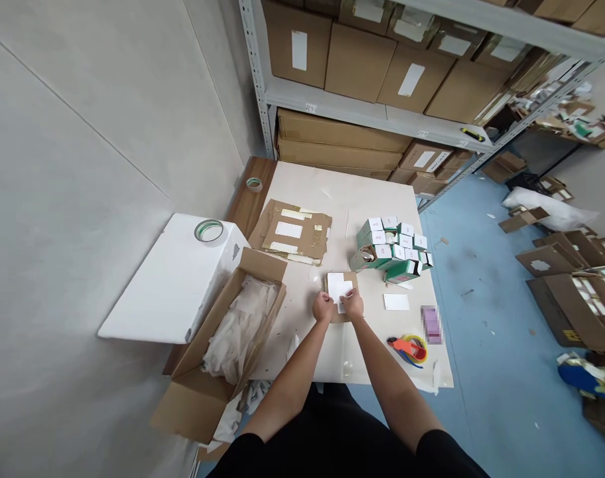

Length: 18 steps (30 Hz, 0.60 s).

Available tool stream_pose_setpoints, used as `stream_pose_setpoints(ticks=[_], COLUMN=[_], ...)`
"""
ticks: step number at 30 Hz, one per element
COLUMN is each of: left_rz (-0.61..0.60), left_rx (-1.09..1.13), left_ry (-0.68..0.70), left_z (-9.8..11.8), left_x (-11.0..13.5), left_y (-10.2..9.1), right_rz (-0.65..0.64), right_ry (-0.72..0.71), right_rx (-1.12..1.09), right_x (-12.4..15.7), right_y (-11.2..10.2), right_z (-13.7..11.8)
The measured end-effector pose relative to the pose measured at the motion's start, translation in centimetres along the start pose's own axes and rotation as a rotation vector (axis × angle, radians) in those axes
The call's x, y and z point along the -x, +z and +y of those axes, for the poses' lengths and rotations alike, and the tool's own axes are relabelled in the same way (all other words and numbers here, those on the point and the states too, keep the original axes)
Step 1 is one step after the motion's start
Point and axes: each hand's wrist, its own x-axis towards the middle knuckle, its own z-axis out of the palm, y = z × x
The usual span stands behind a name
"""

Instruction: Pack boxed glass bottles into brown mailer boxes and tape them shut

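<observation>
A white label (335, 284) lies over a small piece of brown cardboard (353, 279) near the table's front edge. At the lower left of the label, my left hand (323, 306) is closed, its fingers curled at the label's edge. My right hand (352, 304) is closed too, thumb and fingers pinching at the label's right side. Both hands partly cover the label and cardboard, so their exact grip is small to see. To the right lies another flat white card (396, 302).
Green-and-white boxes (404, 265) cluster at the right; flattened cardboard (297, 232) lies behind left. A tape cutter (409, 348) and a blurred purple pack (432, 324) sit front right. An open carton (263, 265) stands left, beside a white block (168, 285) bearing a tape roll (209, 230).
</observation>
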Motion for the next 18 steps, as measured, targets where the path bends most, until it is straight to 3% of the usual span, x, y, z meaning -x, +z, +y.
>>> stream_pose_setpoints(ticks=[4,9,14,18], left_rz=[0.008,-0.080,-0.281,-0.313], left_rx=[-0.108,-0.075,-0.126,-0.072], left_ry=[-0.016,0.380,0.401,0.423], left_z=[-0.3,-0.6,-1.6,-3.6], left_x=[-0.1,0.0,0.1,-0.9], left_y=[-0.8,-0.7,-0.6,-3.2], right_rz=[-0.031,-0.001,0.062,0.148], right_ry=[0.004,0.017,-0.012,-0.013], right_rx=[0.153,0.185,0.159,0.002], right_x=[-0.4,0.1,2.2,3.9], right_y=[-0.6,-1.7,-2.9,-3.7], right_z=[-0.9,-0.8,2.5,5.7])
